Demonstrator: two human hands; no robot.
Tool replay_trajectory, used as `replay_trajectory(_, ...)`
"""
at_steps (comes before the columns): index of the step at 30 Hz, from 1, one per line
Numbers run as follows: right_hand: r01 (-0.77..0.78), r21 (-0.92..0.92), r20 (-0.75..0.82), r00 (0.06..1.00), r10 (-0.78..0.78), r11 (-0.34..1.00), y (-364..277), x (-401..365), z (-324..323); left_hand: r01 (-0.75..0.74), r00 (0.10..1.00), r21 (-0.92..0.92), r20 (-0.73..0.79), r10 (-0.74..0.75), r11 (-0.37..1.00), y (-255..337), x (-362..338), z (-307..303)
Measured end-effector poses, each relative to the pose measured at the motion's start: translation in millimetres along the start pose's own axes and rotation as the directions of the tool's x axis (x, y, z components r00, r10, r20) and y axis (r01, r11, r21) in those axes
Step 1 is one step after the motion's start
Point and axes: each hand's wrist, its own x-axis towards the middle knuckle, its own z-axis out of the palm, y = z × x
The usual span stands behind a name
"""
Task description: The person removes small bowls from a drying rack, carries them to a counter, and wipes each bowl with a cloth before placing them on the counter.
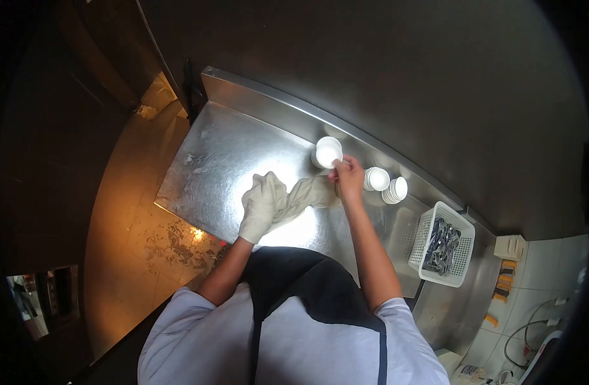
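My left hand [259, 208], in a pale glove, grips one end of a bunched grey-beige cloth [307, 195] on the steel counter. The cloth stretches right, its far end lying just below my right hand [348, 178]. With bent fingers, my bare right hand pinches the near rim of a white bowl [329, 151]. This bowl appears to top a small stack near the back ledge. Two more stacks of small white bowls, a middle stack [376, 179] and a right stack [395, 190], stand beside my right hand and apart from it.
A white plastic basket [426, 226] full of metal cutlery [442, 247] stands at the right. The steel counter [211, 151] has a raised ledge [269, 95] along its back. Cables [525, 326] hang by the tiled wall at the far right.
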Motion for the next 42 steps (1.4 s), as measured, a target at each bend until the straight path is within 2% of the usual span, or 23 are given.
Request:
replay_trajectory(3, -0.056, 0.056, -0.015, 0.998, 0.057, 0.997, -1.4, 6.8, -14.5, -0.03, 0.997, 0.111, 0.067, 0.022, 0.993, 17.0, -1.7, -12.5)
replay_trajectory(4, -0.029, -0.069, -0.025, 0.999, 0.027, 0.997, 0.6, 6.9, -22.5, -0.027, 0.995, 0.169, 0.099, 0.01, 0.985, 24.7, -2.6, -17.9)
replay_trajectory(5, 0.076, -0.315, -0.055, 0.994, -0.098, 0.946, 7.7, 6.7, -31.9, -0.006, 0.995, 0.118, 0.096, -0.005, 0.993, 20.9, -2.8, -14.8)
replay_trajectory(6, 0.161, -0.544, -0.051, 0.973, -0.224, 0.824, 15.3, 4.7, -41.1, 0.016, 0.995, 0.065, 0.095, -0.023, 0.998, 15.2, -3.4, -9.6)
replay_trajectory(7, 0.221, -0.737, -0.014, 0.94, -0.341, 0.639, 24.7, 0.4, -48.6, 0.04, 0.995, 0.013, 0.095, -0.041, 0.999, 10.0, -4.9, -4.8)
replay_trajectory(8, 0.267, -0.788, 0.058, 0.929, -0.365, 0.555, 27.9, -9.7, -53.2, 0.164, 0.983, -0.202, 0.113, -0.143, 0.966, 9.9, -4.5, -3.6)
replay_trajectory(10, 0.35, -0.859, 0.196, 0.899, -0.391, 0.373, 31.3, -31.2, -62.7, 0.374, 0.927, -0.577, 0.212, -0.31, 0.726, 12.9, -0.1, -0.2)
replay_trajectory(13, 0.288, -0.88, 0.173, 0.935, -0.309, 0.379, 39.1, -46.7, -65.9, 0.422, 0.905, -0.676, 0.271, -0.329, 0.604, 36.5, -2.2, -14.7)
replay_trajectory(16, 0.341, -0.847, 0.154, 0.891, -0.426, 0.408, 48.4, -51.9, -70.4, 0.594, 0.784, -0.738, 0.44, -0.437, 0.321, 60.3, 0.7, -31.6)
replay_trajectory(19, 0.341, -0.819, 0.12, 0.888, -0.445, 0.461, 50.3, -53.5, -74.0, 0.575, 0.783, -0.774, 0.426, -0.453, 0.266, 54.5, 0.1, -20.7)
replay_trajectory(22, 0.33, -0.836, 0.1, 0.877, -0.469, 0.439, 50.4, -55.1, -73.7, 0.585, 0.778, -0.762, 0.433, -0.455, 0.277, 72.2, -3.4, -31.4)
replay_trajectory(25, 0.347, -0.83, 0.118, 0.874, -0.471, 0.437, 42.6, -54.9, -72.6, 0.533, 0.823, -0.804, 0.42, -0.382, 0.265, 31.9, -1.4, 2.6)
replay_trajectory(28, 0.382, -0.834, 0.172, 0.865, -0.471, 0.399, 42.7, -50.3, -74.0, 0.514, 0.846, -0.778, 0.389, -0.365, 0.362, 18.2, 1.1, 17.3)
replay_trajectory(31, 0.362, -0.828, 0.167, 0.888, -0.428, 0.428, 40.1, -49.4, -71.8, 0.614, 0.784, -0.707, 0.496, -0.372, 0.351, 38.0, -0.6, -5.3)
replay_trajectory(34, 0.309, -0.855, 0.151, 0.916, -0.371, 0.416, 31.6, -51.5, -69.1, 0.56, 0.822, -0.742, 0.44, -0.361, 0.369, 19.8, -0.2, 8.1)
replay_trajectory(42, 0.314, -0.858, 0.171, 0.921, -0.351, 0.407, 31.4, -48.2, -69.9, 0.568, 0.814, -0.749, 0.451, -0.366, 0.341, 30.7, -2.7, 2.0)
